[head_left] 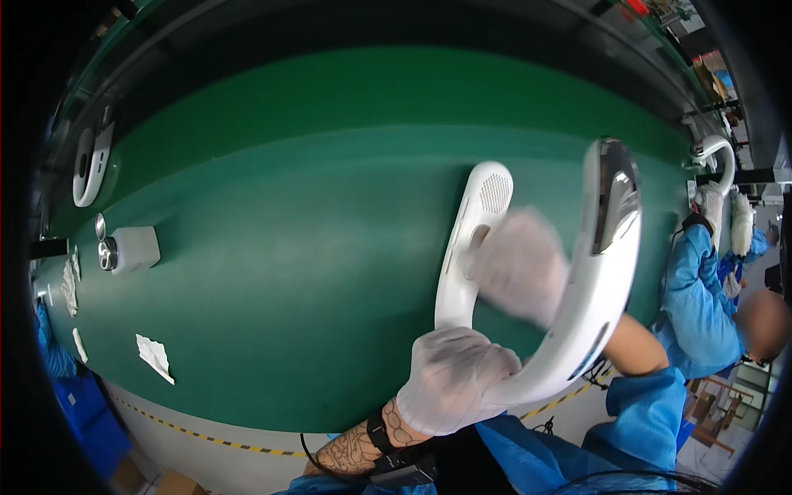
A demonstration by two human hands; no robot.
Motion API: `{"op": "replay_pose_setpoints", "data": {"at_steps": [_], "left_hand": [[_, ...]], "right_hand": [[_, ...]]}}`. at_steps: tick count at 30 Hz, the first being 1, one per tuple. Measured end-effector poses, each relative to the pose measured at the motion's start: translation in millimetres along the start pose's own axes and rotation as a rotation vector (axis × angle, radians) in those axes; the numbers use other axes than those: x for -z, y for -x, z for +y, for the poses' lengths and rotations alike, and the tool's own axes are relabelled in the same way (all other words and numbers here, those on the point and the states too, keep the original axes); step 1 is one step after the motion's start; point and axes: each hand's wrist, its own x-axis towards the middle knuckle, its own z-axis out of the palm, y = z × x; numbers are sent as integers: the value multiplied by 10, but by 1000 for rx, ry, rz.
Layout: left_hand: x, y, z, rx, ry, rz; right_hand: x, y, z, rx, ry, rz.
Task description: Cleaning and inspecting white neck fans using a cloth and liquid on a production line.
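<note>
White device (612,268) in left hand (459,381) bears bluish marking (588,362).

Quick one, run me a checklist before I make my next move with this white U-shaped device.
1. Device secured: ok. The left hand grips the white U-shaped device at its bend.
2. Hands covered: ok. Both wear whitish gloves.
3. Right hand touching the device's left arm: cannot tell. It is motion-blurred.
4. Bottle away from your hands: ok. It stands at the table's left.
5. Table free of scraps: not ok. A crumpled white scrap lies near its front edge.
</note>
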Motion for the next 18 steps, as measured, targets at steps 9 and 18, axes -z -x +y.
{"op": "replay_pose_setpoints", "data": {"at_steps": [9, 18], "left_hand": [[183, 39, 11, 10, -318, -47], [91, 137, 14, -11, -371, -121]], "right_hand": [[-352, -36, 734, -352, -1274, 749], [811, 448, 567, -298, -680, 935]]}}
